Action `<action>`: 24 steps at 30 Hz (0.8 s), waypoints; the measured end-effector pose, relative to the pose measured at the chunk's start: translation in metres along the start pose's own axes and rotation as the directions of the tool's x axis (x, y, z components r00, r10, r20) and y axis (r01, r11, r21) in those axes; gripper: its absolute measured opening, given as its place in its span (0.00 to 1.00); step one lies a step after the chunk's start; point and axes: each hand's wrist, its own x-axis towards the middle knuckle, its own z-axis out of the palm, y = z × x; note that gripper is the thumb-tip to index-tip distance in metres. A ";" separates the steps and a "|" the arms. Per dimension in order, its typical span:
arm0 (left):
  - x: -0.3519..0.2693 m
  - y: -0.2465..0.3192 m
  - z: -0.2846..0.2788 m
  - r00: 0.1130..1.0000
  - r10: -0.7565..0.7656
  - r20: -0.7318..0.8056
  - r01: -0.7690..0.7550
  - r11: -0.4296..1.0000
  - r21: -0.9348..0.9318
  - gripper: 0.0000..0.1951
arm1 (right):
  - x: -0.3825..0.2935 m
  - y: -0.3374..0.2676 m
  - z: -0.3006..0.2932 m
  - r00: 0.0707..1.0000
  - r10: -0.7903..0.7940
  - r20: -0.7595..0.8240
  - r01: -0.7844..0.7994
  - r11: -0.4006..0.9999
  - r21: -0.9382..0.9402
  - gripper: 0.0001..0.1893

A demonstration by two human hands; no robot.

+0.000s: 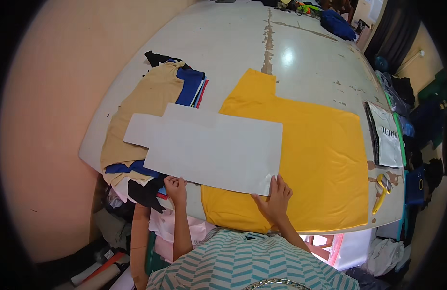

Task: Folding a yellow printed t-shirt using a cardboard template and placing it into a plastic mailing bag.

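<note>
A flat white T-shaped board (pixel 216 150), which looks like card or plastic, lies at a slant before me. Its narrow tab rests over a stack of folded garments, and its right end overlaps a yellow T-shirt (pixel 321 163) spread on the table. With the fingertips at its near edge, my left hand (pixel 175 188) pinches the board. My right hand (pixel 276 199) holds the board's near right corner, thumb on the edge and fingers along the side. The part of the shirt beneath the board is hidden.
The stack at left has a tan garment (pixel 143 105) on top, with blue and black cloth below. A folded grey garment (pixel 386 137) and a yellow-handled tool (pixel 381 194) lie along the right edge of the worn white table (pixel 310 61). Dark blue cloth (pixel 337 24) sits at the far end.
</note>
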 end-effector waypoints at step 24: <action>-0.035 0.021 0.044 0.978 -0.116 0.175 0.115 0.993 0.018 0.12 | -0.008 0.055 -0.033 0.987 0.068 -0.146 -0.045 0.986 0.158 0.27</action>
